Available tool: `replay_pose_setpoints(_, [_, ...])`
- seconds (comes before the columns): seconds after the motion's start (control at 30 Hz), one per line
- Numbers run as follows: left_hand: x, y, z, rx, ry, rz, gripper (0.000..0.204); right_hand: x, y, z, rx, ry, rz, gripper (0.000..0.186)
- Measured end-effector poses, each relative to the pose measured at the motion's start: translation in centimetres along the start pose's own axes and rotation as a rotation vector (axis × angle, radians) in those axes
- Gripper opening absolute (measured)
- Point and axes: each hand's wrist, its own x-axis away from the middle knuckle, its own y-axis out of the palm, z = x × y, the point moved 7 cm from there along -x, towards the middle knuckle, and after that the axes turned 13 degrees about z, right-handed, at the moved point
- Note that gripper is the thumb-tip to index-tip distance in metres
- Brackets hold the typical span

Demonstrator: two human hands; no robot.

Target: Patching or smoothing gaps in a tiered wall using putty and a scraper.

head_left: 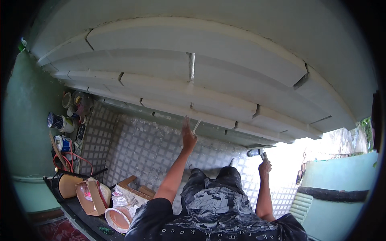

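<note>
My left hand (189, 137) is raised in front of the pale ledged wall (161, 38), its fingers pointing up toward the lowest ledge. A thin, pale, flat strip (197, 126) sticks up from it beside the thumb; its exact kind is unclear. Off to the right and lower, my right hand (265, 167) is closed around a short, narrow hand tool (263, 156), whose working end is too small and washed out to name. A dark, round container (253, 152) shows just beyond that tool, near the foot of the wall; I cannot tell whether they touch.
Patterned tiles (140, 140) cover the floor. Paint buckets (66, 123) and a red hose (74, 154) line the green left wall. A cardboard box (91, 197), a round basin (118, 219) and a chair (68, 185) crowd the lower left. A low green wall (341, 174) stands right.
</note>
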Motion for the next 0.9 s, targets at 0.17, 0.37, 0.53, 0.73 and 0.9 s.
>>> replay_pose_setpoints(0.17, [-2.6, 4.1, -0.9, -0.359, 0.018, -0.2, 0.091, 6.8, 0.5, 8.6, 0.144, 0.267, -0.099, 0.031])
replay_pose_setpoints(0.37, [1.8, 9.6, 1.4, -0.354, 0.275, -0.268, 0.079, 14.4, 0.8, 15.0, 0.154, 0.339, -0.202, 0.021])
replay_pose_setpoints(0.53, [8.6, 11.6, 9.7, 0.126, 0.708, -0.719, 0.085, 17.4, 3.7, 16.2, -0.015, 0.459, -0.415, 0.031])
replay_pose_setpoints(0.73, [0.8, 5.1, 4.6, -0.193, 0.011, -0.145, 0.1, 17.4, 7.8, 20.2, -0.281, 0.352, -0.352, 0.032])
replay_pose_setpoints(0.9, [3.0, 11.1, 6.6, -0.255, 0.162, -0.344, 0.097, 16.1, 5.1, 17.2, -0.499, 0.383, -0.472, 0.037])
